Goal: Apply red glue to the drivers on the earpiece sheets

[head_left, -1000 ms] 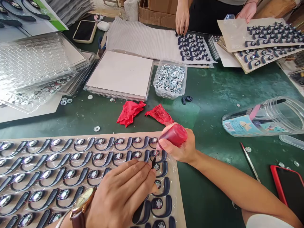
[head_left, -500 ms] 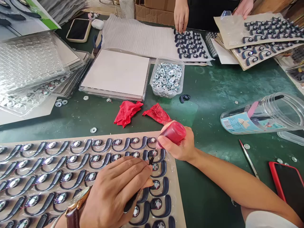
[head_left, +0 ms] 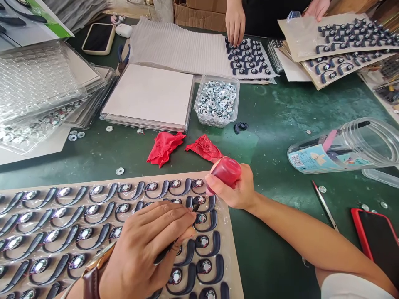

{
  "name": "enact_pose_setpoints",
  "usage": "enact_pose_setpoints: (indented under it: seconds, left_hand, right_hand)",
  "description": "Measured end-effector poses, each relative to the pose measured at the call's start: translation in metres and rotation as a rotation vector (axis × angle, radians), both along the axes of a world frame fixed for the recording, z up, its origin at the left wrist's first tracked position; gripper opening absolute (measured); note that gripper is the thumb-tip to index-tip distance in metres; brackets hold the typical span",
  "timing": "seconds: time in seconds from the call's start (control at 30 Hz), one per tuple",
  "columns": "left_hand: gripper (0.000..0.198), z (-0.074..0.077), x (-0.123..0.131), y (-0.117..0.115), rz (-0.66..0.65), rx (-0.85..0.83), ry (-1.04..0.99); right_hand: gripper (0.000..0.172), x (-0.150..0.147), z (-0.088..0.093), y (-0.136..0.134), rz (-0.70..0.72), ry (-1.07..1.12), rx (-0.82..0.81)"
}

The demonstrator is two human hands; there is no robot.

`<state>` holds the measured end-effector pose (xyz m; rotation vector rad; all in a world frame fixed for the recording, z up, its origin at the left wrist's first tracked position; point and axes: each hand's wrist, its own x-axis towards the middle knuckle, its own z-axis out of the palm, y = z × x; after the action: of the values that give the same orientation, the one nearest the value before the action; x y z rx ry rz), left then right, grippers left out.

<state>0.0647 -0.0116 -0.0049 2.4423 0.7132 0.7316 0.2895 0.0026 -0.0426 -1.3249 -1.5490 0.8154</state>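
My left hand (head_left: 149, 238), with a watch at the wrist, is closed on black tweezers (head_left: 165, 252). Their dark tip reaches a round metal-centred part (head_left: 200, 200) in the second row from the top, near the sheet's right edge. A red squeeze bottle (head_left: 230, 170) is gripped in my right hand (head_left: 241, 193), tilted so its lower-left end points at the same corner; its nozzle is hidden. Under both lies a film-covered cardboard sheet (head_left: 233, 270) bearing rows of dark curved ear-hook pieces (head_left: 219, 268). Part of those rows is covered by my left hand.
Beyond the sheet are red crumpled cloths (head_left: 165, 147), a tub of metal washers (head_left: 216, 101) and stacked trays (head_left: 149, 93). A clear jar (head_left: 330, 151), a red-cased phone (head_left: 375, 243) and a pen-like tool (head_left: 324, 205) lie right. Another person's hand (head_left: 235, 23) touches pieces opposite.
The whole view has shifted slightly, so things sit a little further left. My left hand with the tweezers has shifted slightly left; the bottle stays over the same corner.
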Motion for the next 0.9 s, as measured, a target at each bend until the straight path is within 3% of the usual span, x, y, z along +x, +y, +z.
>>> enact_pose_setpoints:
  seconds: [0.53, 0.9]
  left_hand:
    - [0.018, 0.004, 0.001, 0.013, 0.047, -0.128, -0.020]
    - [0.016, 0.005, 0.002, 0.027, 0.157, -0.227, 0.002]
  right_hand:
    - [0.027, -0.001, 0.000, -0.003, 0.038, 0.053, -0.046]
    - [0.024, -0.006, -0.005, -0.006, 0.050, 0.059, -0.042]
